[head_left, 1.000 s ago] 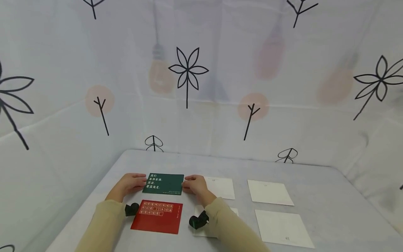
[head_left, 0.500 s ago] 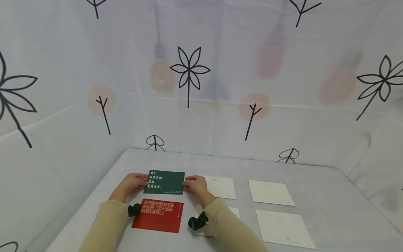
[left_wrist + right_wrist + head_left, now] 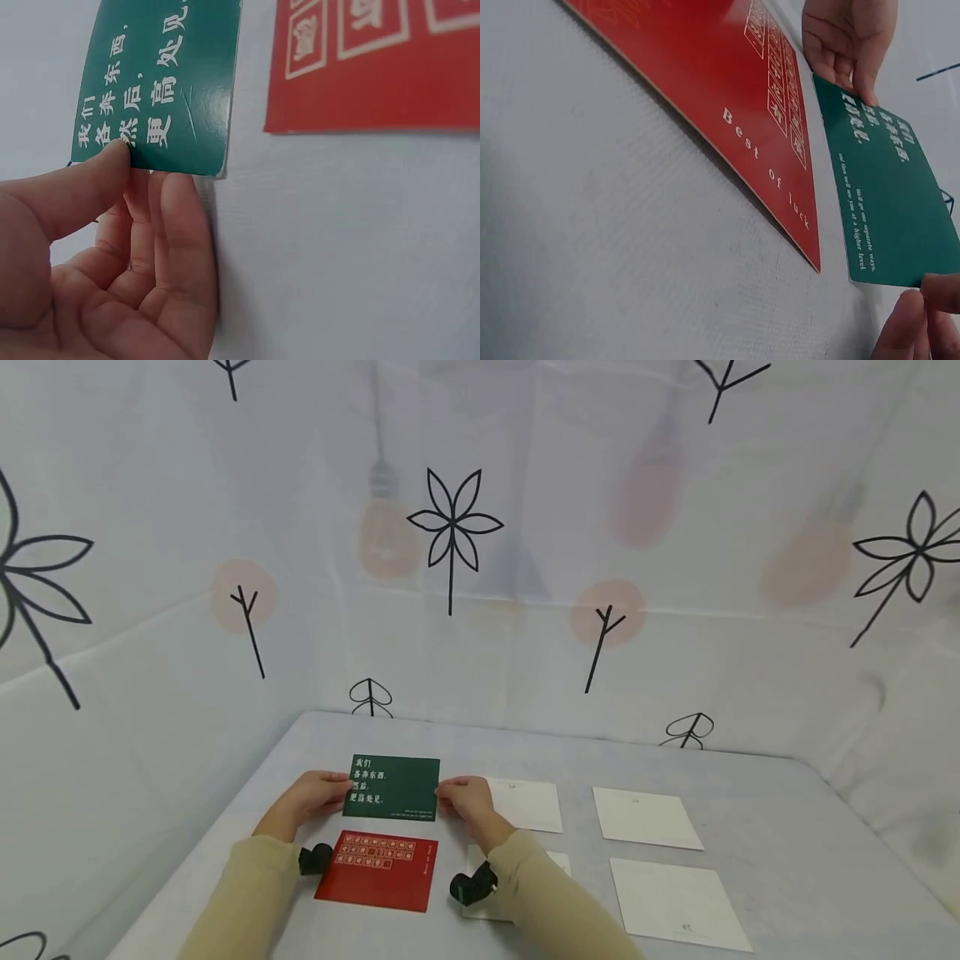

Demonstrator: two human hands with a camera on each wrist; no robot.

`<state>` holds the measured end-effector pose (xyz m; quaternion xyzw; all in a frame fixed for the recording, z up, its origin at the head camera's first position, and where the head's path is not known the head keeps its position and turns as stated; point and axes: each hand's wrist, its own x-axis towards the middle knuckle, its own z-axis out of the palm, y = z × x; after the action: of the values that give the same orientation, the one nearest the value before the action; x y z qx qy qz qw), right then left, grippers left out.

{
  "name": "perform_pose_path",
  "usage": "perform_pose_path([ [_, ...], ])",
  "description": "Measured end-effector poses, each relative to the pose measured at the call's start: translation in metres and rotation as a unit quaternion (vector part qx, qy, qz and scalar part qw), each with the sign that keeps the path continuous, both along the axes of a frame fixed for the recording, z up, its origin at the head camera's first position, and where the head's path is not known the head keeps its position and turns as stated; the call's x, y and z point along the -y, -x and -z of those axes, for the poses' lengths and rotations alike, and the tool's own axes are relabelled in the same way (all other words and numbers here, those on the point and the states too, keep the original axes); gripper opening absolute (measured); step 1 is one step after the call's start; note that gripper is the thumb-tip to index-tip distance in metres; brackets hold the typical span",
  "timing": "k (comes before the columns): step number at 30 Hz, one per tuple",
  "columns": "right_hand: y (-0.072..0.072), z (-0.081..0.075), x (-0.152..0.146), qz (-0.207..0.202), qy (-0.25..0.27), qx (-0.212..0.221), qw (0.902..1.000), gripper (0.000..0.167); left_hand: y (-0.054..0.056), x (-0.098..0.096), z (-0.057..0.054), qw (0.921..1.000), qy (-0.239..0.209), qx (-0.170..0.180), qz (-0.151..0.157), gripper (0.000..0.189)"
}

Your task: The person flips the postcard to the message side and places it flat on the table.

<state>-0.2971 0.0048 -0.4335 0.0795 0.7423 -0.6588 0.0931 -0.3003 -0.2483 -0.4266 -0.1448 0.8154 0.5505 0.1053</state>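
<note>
A green card with white Chinese lettering is held between the two hands, its far edge raised off the table. The left hand pinches its left edge, the thumb on the printed face and the fingers behind. At the opposite edge the right hand pinches near a corner; only its fingertips show in the right wrist view. Nearer the person lies a red card, flat, with pale boxed characters and "Best of luck" along one side.
To the right lie several white cards: one beside the right hand, one farther right, one in front of that. Another white card is partly covered by the right forearm. A patterned white curtain stands behind the table.
The green card's far edge has risen, so the card now tilts up toward the person. Both hands stay at its sides, and the red and white cards stay put.
</note>
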Motion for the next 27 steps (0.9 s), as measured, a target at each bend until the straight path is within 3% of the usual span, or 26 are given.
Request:
perform_pose_path([
  [8, 0.003, -0.002, -0.002, -0.035, 0.052, -0.009, 0.9980, 0.017, -0.003, 0.006, -0.004, 0.9993, -0.036, -0.007, 0.011, 0.044],
  [17, 0.004, -0.003, -0.006, -0.046, 0.060, -0.019, 0.9969, 0.023, -0.002, 0.009, -0.002, 0.9977, -0.061, -0.016, 0.026, 0.049],
  [27, 0.004, -0.009, -0.004, -0.041, 0.076, -0.008, 0.9963, 0.024, -0.005, 0.014, -0.002, 0.9859, -0.160, -0.044, 0.023, 0.046],
])
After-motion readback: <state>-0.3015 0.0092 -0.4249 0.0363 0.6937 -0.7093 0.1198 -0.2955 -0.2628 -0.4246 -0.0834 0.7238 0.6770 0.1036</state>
